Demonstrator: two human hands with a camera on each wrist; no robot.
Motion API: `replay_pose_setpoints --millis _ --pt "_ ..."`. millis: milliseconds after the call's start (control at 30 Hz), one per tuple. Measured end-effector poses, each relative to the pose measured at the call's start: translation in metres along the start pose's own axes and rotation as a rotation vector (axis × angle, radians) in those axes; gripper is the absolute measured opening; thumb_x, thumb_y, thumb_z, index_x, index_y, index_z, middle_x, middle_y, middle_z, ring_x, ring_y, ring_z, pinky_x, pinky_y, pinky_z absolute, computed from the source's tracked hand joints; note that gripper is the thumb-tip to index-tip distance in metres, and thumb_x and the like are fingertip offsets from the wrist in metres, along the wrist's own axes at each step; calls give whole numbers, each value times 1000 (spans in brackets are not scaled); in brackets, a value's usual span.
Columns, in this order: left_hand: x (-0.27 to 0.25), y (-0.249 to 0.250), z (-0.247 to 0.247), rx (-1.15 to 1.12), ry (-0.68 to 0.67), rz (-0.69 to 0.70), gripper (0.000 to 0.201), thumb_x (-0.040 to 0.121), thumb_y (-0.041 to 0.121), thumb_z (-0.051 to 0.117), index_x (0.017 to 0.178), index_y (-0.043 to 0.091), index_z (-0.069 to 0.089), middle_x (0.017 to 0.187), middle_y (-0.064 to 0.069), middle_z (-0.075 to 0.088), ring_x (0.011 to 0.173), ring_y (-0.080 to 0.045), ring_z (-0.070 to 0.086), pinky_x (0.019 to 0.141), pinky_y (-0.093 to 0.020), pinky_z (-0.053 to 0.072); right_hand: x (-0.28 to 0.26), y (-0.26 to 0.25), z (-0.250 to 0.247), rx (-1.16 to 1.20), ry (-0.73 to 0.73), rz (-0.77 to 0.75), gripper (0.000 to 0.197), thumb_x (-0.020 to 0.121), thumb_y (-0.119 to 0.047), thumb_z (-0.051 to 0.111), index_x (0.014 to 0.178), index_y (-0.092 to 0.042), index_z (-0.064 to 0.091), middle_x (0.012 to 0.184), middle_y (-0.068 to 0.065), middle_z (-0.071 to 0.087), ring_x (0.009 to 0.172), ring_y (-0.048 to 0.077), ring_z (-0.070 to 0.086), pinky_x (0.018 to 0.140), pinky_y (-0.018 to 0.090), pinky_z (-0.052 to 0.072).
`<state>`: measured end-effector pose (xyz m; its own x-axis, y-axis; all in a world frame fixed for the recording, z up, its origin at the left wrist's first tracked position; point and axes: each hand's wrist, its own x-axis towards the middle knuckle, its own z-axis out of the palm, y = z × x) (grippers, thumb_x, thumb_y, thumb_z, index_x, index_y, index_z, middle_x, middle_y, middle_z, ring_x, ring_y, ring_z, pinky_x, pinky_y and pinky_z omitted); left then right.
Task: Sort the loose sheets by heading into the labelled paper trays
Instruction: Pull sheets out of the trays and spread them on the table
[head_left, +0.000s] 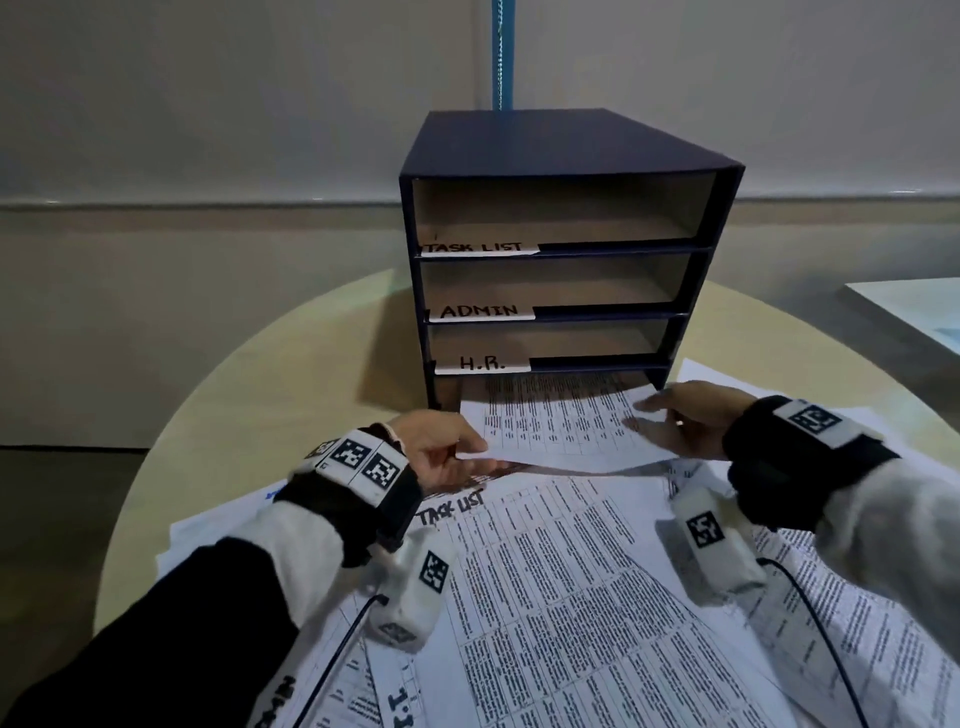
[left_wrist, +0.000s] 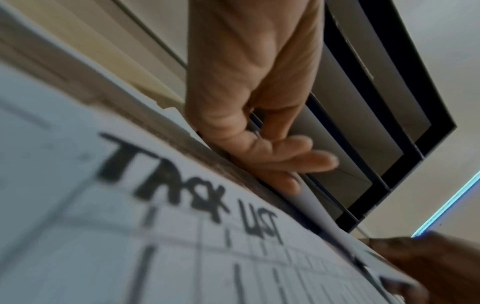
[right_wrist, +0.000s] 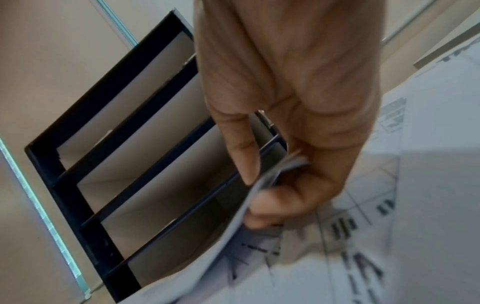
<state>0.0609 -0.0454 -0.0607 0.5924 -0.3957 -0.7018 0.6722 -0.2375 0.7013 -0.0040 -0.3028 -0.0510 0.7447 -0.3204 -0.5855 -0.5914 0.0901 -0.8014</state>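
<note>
Centre frame, the dark paper tray unit (head_left: 566, 156) stands on the desk (head_left: 291, 374); its three labelled shelves look bare. The held sheet (head_left: 561, 421), long axis pointing away, enters the bottom slot, left hand (head_left: 441, 447) and right hand (head_left: 691, 415) each pinching a near corner.

Your shelf unit (head_left: 571, 150) is dark navy outside, brown card inside; its labels (head_left: 480, 248) are white with black lettering; the sheets (head_left: 561, 571) are white with dense black print; your table (head_left: 291, 374) is pale beige; your wristbands (head_left: 353, 499) are black with black-and-white square markers.
</note>
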Motion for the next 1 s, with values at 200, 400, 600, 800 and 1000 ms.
replay_pose_setpoints --millis 200,400,600,800,1000 --pt "3 11 4 -284 44 157 21 93 -10 35 114 -8 34 74 -34 60 53 -23 65 43 -22 53 -3 -2 3 62 28 -24 6 93 10 38 93 6 42 53 19 54 33 19 46 35 17 44" --pt "17 18 13 402 244 205 21 87 0 46 71 13 45 76 -1 45 83 -17 43 61 -22 41 22 -8 29 211 206 -103 7 93 11 34 94 10 41 105 33 50 37 33 59 30 26 46" --pt "15 28 26 980 168 135 13 92 6 42 81 11 46 84 -1 40 72 -12 39 46 -13 32 40 -8 40 243 109 -154 10 95 6 36 104 5 40 102 21 53 54 21 64 44 18 51" --pt "14 27 24 1091 79 165 50 90 6 44 139 8 34 140 -11 41 125 -27 43 89 -26 39 41 -9 44 383 104 -181 14 93 7 36 105 1 38 131 29 47 94 30 62 48 23 56" --pt "20 33 13 1151 240 289 17 92 17 43 85 6 55 92 -7 50 81 -20 47 68 -25 36 40 -9 42 373 93 -167 16 91 8 32 79 0 39 112 37 53 69 28 58 59 31 53"
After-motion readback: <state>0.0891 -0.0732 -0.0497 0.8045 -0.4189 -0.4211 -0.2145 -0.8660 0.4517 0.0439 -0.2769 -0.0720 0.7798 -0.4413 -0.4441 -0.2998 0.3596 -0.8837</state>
